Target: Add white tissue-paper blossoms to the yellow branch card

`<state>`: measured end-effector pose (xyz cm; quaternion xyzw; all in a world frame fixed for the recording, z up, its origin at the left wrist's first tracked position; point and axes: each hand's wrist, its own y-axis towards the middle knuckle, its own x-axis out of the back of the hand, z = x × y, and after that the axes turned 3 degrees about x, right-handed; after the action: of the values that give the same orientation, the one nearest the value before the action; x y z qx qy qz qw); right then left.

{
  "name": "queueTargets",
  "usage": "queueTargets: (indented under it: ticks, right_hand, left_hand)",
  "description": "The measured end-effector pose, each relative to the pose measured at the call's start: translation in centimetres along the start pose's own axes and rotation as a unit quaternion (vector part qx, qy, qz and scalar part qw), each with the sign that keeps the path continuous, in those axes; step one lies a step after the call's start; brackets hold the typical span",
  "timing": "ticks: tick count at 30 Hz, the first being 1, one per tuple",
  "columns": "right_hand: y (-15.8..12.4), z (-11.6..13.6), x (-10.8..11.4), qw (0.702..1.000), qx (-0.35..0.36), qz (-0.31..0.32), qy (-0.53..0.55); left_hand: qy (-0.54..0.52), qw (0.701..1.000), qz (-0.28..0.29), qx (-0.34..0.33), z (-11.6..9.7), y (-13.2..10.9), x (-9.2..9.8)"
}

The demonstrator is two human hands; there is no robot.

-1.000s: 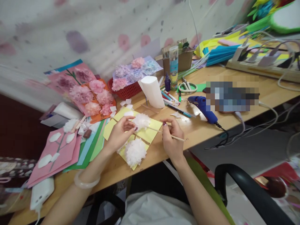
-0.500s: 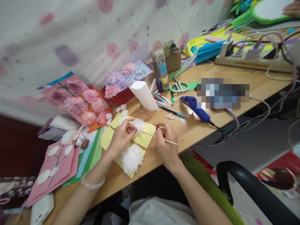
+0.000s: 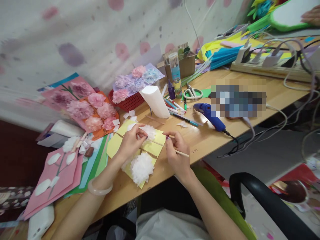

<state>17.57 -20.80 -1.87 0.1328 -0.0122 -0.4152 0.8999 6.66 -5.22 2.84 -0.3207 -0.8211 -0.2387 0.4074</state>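
A thin wooden stick (image 3: 182, 153) is gripped by my right hand (image 3: 177, 151), its thumb and fingers closed around it. The stick's far end points left over the yellow card (image 3: 113, 146), toward my other hand. My left hand (image 3: 132, 140) hovers above the card with thumb and fingertips pinched together; what sits between them is too small to make out. Just beyond those fingertips is a ruffled white paper flower (image 3: 149, 131). Another fluffy white flower (image 3: 142, 169) lies on the card's near corner. Brown strips (image 3: 150, 153) cross the card.
A blue glue gun (image 3: 211, 118), scissors (image 3: 192, 93), pens (image 3: 185, 119) and a white paper roll (image 3: 156, 101) lie beyond my hands. Pink paper (image 3: 61, 171) with white petals is on the left. A power strip (image 3: 267, 71) trails cables. Another person's hand (image 3: 311, 15) shows top right.
The view has shifted slightly. Both hands keep nearly the same pose over the card, and the stick stays in my right hand.
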Motion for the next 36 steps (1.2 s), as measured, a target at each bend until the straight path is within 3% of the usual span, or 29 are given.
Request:
queueTargets:
  ticks: [10, 16, 22, 26, 31, 36]
  right_hand:
    - [0.4, -0.3, -0.7, 0.998, 0.014, 0.034, -0.057]
    - [0.9, 0.5, -0.5, 0.995, 0.008, 0.044, -0.084]
    - [2.7, 3.0, -1.6, 0.979, 0.042, 0.086, -0.178]
    - [3.2, 4.4, -1.6, 0.979, 0.052, 0.045, -0.193]
    - [2.9, 4.8, -0.3, 0.997, 0.037, -0.022, -0.07]
    - [2.6, 3.3, 0.3, 0.994, 0.029, -0.093, 0.04]
  left_hand:
    - [-0.017, 0.999, 0.015, -0.033, 0.7, -0.2, 1.8]
    - [0.084, 0.994, -0.042, -0.05, 4.3, -3.1, 3.7]
    - [0.144, 0.988, -0.007, -0.054, 7.4, -5.0, 3.6]
    - [0.146, 0.987, -0.001, -0.063, 8.0, -5.4, 3.1]
    - [0.116, 0.991, 0.011, -0.061, 7.6, -6.1, 3.2]
    - [0.106, 0.989, -0.078, -0.064, 8.3, -6.3, 5.8]
